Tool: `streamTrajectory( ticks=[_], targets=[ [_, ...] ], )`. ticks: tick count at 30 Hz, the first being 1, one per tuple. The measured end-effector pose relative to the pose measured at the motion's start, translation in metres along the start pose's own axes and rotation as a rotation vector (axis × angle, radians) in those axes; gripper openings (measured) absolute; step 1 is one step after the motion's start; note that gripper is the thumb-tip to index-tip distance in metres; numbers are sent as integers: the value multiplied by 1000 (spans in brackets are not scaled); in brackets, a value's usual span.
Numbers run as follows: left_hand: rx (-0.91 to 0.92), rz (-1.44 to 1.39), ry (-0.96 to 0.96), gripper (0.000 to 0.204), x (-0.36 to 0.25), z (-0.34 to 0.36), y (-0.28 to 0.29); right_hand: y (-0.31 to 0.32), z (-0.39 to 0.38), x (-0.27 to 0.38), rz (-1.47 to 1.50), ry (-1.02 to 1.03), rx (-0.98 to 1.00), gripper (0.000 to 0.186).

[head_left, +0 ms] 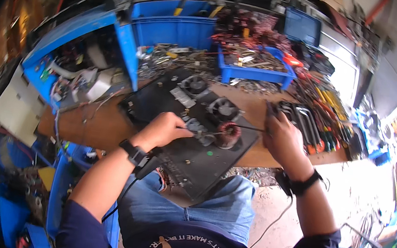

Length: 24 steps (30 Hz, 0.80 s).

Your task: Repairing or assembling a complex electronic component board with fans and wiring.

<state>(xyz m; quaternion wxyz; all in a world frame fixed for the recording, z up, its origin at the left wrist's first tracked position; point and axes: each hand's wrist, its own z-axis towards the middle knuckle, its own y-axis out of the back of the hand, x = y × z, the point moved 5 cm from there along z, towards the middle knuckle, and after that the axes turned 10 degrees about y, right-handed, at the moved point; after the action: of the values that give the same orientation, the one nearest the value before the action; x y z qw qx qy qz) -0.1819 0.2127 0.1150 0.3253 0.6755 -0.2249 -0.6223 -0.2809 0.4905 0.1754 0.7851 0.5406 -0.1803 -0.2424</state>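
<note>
The copper-wound coil (228,136) is sitting on a black panel (187,168), between the person's two hands. The left hand (170,129) is hovering to the left of the coil, thumb and fingers drawing together; I cannot tell whether anything is being pinched between them. The right hand (281,133) is standing apart on the coil's right, its fingers curling around a dark tool (269,111), with blur hiding its exact kind. A thin dark shaft (252,128) is spanning the gap between this hand and the coil; its contact with the coil is not showing clearly.

Small grey parts (199,130) are lying just left of the coil, standing between it and the left hand. A near fan (224,109) is crowding the coil's far side, and a second fan (194,85) is resting beyond it, farther left. The tabletop (86,128) is showing on both sides of the coil. Well beyond the coil, a blue tray (253,75) is holding metal pieces; to its right, hand tools (330,104) are lying crowded together.
</note>
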Motion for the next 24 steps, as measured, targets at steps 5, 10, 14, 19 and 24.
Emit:
streamTrajectory(
  ticks=[5, 10, 14, 19, 24],
  targets=[
    [23, 10, 52, 23, -2, -1, -1, -47, 56, -33, -36, -70, 216, 27],
    [-37, 54, 87, 24, 4, -3, 1, -69, 103, 7, 305, -130, 182, 24],
    [-9, 11, 40, 24, -2, 4, -8, -58, 102, 40, 474, -122, 295, 22],
    [-17, 18, 56, 22, 7, -2, -3, -61, 98, 120, 53, 327, 110, 22],
    [-19, 97, 24, 22, 19, 3, 0, -37, 59, 137, 82, 489, 174, 21]
  ],
)
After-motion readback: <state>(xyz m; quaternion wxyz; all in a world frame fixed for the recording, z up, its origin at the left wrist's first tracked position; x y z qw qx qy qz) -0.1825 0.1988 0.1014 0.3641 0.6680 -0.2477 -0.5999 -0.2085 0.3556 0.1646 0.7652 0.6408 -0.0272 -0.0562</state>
